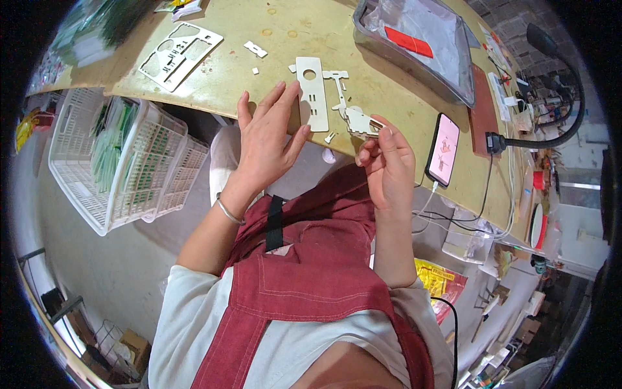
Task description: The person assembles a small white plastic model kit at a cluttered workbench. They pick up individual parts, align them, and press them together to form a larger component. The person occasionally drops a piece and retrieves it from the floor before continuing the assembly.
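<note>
My left hand is spread at the table's near edge, with its fingertips beside a pale flat panel and seeming to touch its left edge. The panel has a round hole and small slots. My right hand is closed, thumb against fingers, on a thin pale cut-out piece with a notched outline. Just beyond that piece lies a bracket-shaped cut-out, with tiny scraps around it. A small forked bit rests at the table edge.
A cut-out frame sheet lies at the left of the table. Back right stands a grey tray holding a red item. A phone with a cable and a black gooseneck are at right; white baskets stand left.
</note>
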Tool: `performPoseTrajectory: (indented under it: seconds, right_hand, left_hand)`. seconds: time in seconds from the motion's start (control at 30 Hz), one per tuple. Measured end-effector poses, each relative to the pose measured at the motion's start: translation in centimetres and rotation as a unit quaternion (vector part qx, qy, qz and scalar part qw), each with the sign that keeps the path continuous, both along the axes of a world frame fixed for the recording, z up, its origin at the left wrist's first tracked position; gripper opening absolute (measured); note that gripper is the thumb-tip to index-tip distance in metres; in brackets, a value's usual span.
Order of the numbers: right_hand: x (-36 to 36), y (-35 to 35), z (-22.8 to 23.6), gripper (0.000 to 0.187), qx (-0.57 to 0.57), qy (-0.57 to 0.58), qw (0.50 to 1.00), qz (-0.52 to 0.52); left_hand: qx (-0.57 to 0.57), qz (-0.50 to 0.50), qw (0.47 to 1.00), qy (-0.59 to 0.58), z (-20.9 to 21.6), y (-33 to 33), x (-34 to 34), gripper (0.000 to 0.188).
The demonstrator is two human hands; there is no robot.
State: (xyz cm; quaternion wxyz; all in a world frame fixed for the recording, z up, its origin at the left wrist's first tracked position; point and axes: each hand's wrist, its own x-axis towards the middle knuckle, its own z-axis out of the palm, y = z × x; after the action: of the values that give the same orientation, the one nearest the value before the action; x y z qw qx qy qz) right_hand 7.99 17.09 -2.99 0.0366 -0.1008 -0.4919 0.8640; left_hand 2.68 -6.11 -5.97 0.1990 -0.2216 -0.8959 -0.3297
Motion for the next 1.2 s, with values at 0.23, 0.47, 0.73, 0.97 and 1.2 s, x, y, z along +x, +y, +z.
performPoseTrajectory:
  seconds: [0.23,0.47,0.73,0.97,1.2]
  right_hand:
    - [0.1,-1.4,0.9,0.033,0.146,0.033,0.988,-0.029]
    - [-2.4,-1.9,1.8,0.033,0.489,0.192,0.851,-0.010]
    - [-5.9,-2.4,2.7,0.035,0.607,0.287,0.739,0.053]
    - [-6.7,-2.8,3.4,0.033,0.634,0.252,0.724,0.100]
    - [-7.4,-2.8,3.9,0.036,0.648,0.219,0.717,0.132]
  left_hand:
    - [0.014,-0.002,1.000,0.008,-0.3,-0.2,0.1,0.076]
    - [0.027,0.005,1.000,-0.013,-0.6,-0.2,0.2,0.080]
    - [0.034,0.002,0.999,-0.018,-0.8,-0.2,0.2,0.083]
    - [0.044,0.003,0.999,-0.025,-0.9,-0.4,0.3,0.082]
    - [0.065,0.003,0.998,-0.018,-1.2,-0.4,0.3,0.080]
